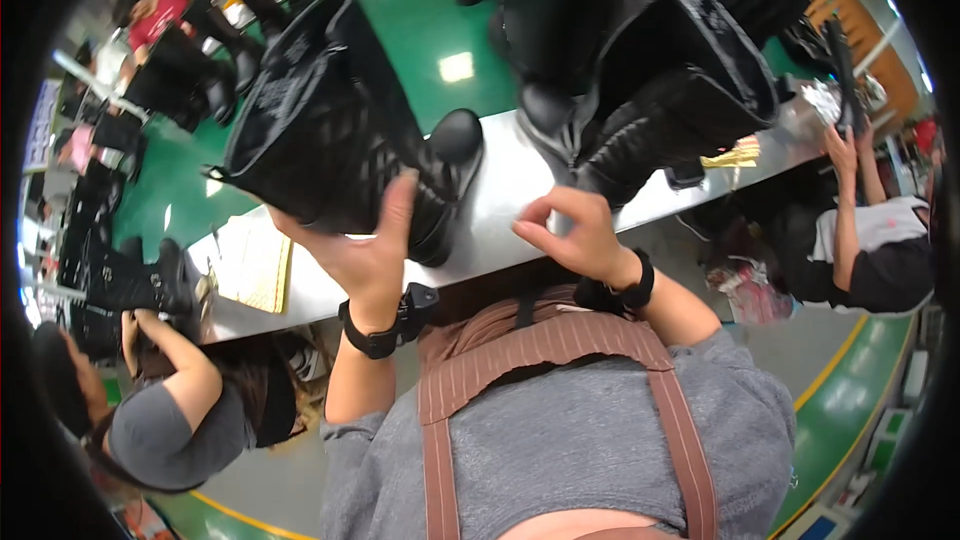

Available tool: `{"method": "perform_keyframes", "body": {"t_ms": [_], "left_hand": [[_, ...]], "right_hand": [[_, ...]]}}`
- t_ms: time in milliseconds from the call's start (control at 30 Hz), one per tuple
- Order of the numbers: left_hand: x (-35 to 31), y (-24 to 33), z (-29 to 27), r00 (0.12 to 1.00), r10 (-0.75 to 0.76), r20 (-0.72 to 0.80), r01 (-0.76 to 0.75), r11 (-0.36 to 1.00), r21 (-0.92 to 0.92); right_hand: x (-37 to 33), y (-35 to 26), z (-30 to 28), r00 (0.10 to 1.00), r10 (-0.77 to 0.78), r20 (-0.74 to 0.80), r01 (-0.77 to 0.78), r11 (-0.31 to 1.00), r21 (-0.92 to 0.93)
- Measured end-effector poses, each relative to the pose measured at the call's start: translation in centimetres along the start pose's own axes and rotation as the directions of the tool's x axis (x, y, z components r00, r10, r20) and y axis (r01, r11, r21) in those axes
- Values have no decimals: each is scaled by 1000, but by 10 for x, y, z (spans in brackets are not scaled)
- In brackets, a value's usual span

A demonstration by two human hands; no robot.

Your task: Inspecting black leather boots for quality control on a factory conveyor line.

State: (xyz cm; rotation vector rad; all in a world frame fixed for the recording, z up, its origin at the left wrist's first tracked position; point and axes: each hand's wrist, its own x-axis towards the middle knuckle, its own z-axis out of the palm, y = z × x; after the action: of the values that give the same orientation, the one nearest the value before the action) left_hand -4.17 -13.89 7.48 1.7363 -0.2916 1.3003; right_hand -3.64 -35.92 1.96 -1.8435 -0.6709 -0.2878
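Note:
A tall black lace-up boot (pixel 345 130) stands tilted in front of me, its wide shaft opening toward the left. My left hand (pixel 360 255) grips the lower side of that shaft, thumb up along the laces and the other fingers behind it. Over the metal ledge (pixel 500 210), my right hand (pixel 580 230) is held in a pinch, thumb and forefinger tips together, apart from the boots. Anything between those tips is too small to make out. Right of it stands another black lace-up boot (pixel 660 110), beside further dark boots. Both my wrists wear black bands.
A green belt (pixel 455 65) runs beyond the ledge, carrying more black boots (pixel 200 70). Yellowish paper sheets (pixel 255 260) lie on the ledge at left, with others (pixel 735 155) at right. One co-worker (pixel 180 410) sits at left; another (pixel 865 230) at right handles a boot.

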Motion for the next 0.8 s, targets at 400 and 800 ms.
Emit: {"method": "perform_keyframes", "body": {"t_ms": [400, 800], "left_hand": [[18, -34, -40, 966, -83, -244, 182, 890, 418], [-101, -21, 28, 732, -452, 510, 418, 889, 186]], "right_hand": [[-42, 82, -66, 911, 271, -311, -331, 930, -161], [-21, 82, -8, 897, 440, -47, -413, 871, 267]]}}
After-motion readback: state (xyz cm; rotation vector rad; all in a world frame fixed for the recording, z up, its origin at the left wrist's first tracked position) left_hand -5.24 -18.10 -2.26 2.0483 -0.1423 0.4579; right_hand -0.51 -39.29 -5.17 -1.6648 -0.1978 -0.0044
